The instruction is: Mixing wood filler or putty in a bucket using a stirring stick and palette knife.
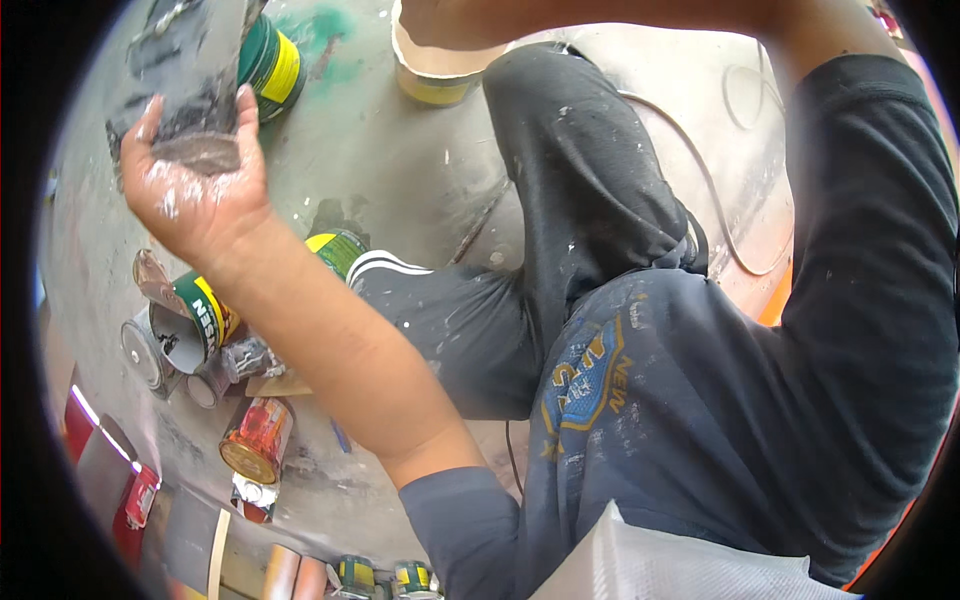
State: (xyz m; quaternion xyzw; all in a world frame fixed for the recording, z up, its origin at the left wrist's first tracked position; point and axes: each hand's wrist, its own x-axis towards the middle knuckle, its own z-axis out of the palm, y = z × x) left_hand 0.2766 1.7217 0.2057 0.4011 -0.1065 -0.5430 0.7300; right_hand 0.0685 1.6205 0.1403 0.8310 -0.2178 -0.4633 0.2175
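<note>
My left hand [200, 200], palm up with white smears on it, grips the lower end of a dark grey flat board [180, 90]. Its thumb and a finger come up on either side of the board's edges. Black and pale streaks cover the board, and its top runs out of the picture. Along the upper edge my right forearm reaches leftward. Only part of my right hand [455, 25] shows, above a pale bucket [440, 75]; its fingers are cut off by the frame. Just behind the board stands a green and yellow can [275, 70].
Left of my bent leg [590, 150] lie a tipped green can [195, 310], a grey lid [145, 350] and a red-orange tin [255, 440]. A thin hose [700, 165] curves over the stained floor at right. More cans [355, 575] stand at the lower edge.
</note>
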